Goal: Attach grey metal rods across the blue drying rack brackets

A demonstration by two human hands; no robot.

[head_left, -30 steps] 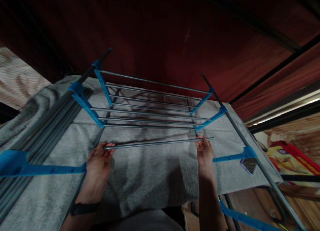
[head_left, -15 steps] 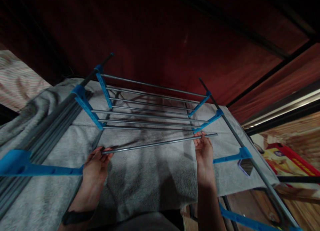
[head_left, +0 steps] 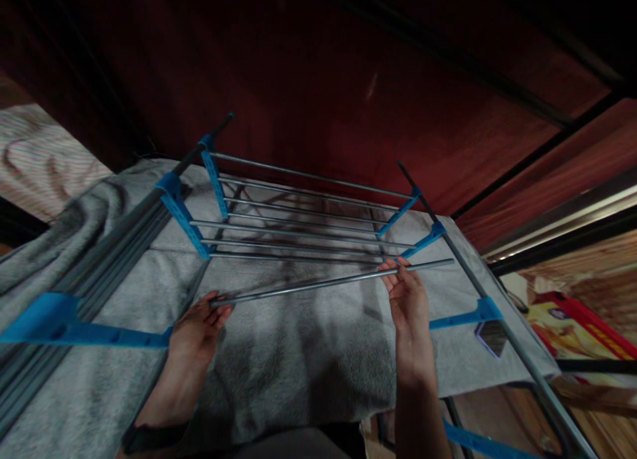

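Observation:
A thin grey metal tube (head_left: 308, 286) runs between my two hands, with its right end a little higher in view. My left hand (head_left: 199, 323) pinches the tube near its left end, beside a lower blue plastic bracket (head_left: 114, 335). Farther along, my right hand (head_left: 405, 290) has its fingers around the tube, whose free end sticks out past them. Around both hands stands a partly assembled rack of grey poles and blue brackets. Several crossbars (head_left: 303, 233) join its far brackets. Near my right wrist is another bracket (head_left: 462, 318) on the right pole.
A grey blanket (head_left: 298, 353) lies under the rack. Several loose grey tubes (head_left: 114, 260) lie along the left. A phone-like flat object (head_left: 492, 338) rests by the right pole. A red and yellow box (head_left: 577, 323) is at the right, and a dark red wall stands behind.
The tube has shifted slightly to the right with both hands, and more of its end shows past my right hand. The view has moved slightly.

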